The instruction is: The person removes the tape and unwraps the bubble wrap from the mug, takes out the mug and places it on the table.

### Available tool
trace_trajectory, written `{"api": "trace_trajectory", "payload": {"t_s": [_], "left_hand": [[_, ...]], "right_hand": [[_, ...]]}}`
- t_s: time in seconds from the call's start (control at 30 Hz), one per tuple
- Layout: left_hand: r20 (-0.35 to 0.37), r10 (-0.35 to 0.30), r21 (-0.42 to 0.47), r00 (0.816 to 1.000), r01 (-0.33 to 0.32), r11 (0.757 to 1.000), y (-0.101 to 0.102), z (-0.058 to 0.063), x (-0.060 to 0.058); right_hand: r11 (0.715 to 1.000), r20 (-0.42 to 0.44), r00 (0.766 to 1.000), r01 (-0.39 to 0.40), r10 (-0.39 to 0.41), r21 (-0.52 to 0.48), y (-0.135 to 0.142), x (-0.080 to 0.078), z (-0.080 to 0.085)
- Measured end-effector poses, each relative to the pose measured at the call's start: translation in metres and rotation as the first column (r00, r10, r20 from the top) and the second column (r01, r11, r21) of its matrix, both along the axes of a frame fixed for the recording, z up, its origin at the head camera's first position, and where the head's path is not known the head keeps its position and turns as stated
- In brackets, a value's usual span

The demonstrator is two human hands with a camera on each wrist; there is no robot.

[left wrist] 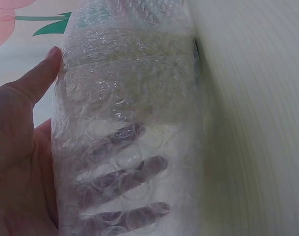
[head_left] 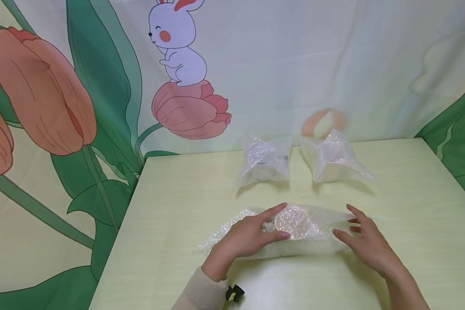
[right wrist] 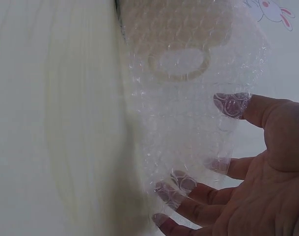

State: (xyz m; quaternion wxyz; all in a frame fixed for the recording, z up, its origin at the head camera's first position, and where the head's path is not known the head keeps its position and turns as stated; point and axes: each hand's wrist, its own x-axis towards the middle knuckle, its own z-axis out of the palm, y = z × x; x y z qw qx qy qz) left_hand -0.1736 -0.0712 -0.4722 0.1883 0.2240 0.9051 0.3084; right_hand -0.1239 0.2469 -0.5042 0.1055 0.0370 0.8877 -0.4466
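Observation:
A pale mug [head_left: 292,221] lies wrapped in bubble wrap on the table, its shape blurred by the plastic; the mug's handle [right wrist: 181,77] shows through in the right wrist view. My left hand [head_left: 248,234] holds the wrapped mug at its left side, thumb near and forefinger beyond. In the left wrist view, several fingers [left wrist: 124,177] show through the bubble wrap [left wrist: 129,93]. My right hand [head_left: 366,243] is at the wrap's loose right end, its fingers spread. In the right wrist view, the right fingertips [right wrist: 169,194] are seen through the loose bubble wrap [right wrist: 188,132].
Two more bubble-wrapped items, a left bundle [head_left: 264,161] and a right bundle [head_left: 335,159], stand at the back of the pale table [head_left: 170,206]. Behind them hangs a printed curtain [head_left: 275,64] with tulips and a rabbit. A small black piece [head_left: 234,293] shows beside the left sleeve.

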Motion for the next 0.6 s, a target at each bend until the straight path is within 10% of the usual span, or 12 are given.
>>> {"api": "trace_trajectory", "payload": {"t_s": [0.6], "left_hand": [[-0.018,-0.012,-0.003,1.000,0.012,1.000,-0.001,0.000,0.000]], "right_hand": [[1.000,0.025,1.000,0.011,-0.010,-0.029,-0.002,0.011,0.012]]}}
